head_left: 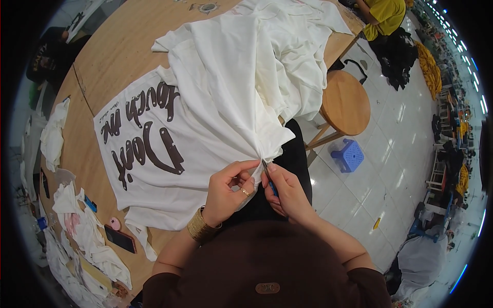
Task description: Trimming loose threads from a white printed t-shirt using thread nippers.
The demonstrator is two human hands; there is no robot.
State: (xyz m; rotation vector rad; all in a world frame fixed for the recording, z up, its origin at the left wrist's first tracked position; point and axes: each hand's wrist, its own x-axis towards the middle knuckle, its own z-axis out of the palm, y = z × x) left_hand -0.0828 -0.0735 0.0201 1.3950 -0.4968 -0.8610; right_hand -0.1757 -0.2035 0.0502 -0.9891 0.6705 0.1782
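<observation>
Head view shows us looking down at our two hands, close together at the near edge of a big wooden table (110, 46). A white T-shirt (205, 118) with dark brown lettering lies spread flat on the table, and one bunched corner of it comes right to our hands.

We think the step now is snipping loose threads off the shirt's edge. The next move calls for holding the cloth tight and cutting only the thread, not the shirt.

Our left hand (228, 191) pinches the bunched cloth, with thumb and fingers (245, 165) pressed together on it. Our right hand (287, 192) is closed around a small blue-handled snipper (269, 179), and its metal tip touches the cloth just beside the left fingertips. We cannot tell if the little blades are open or shut.

A heap of more white clothes (298, 46) sits farther back on the table. A phone (120, 238) lies near the left edge. A round wooden stool (345, 102) and a small blue plastic stool (348, 155) stand on the floor to the right.
</observation>
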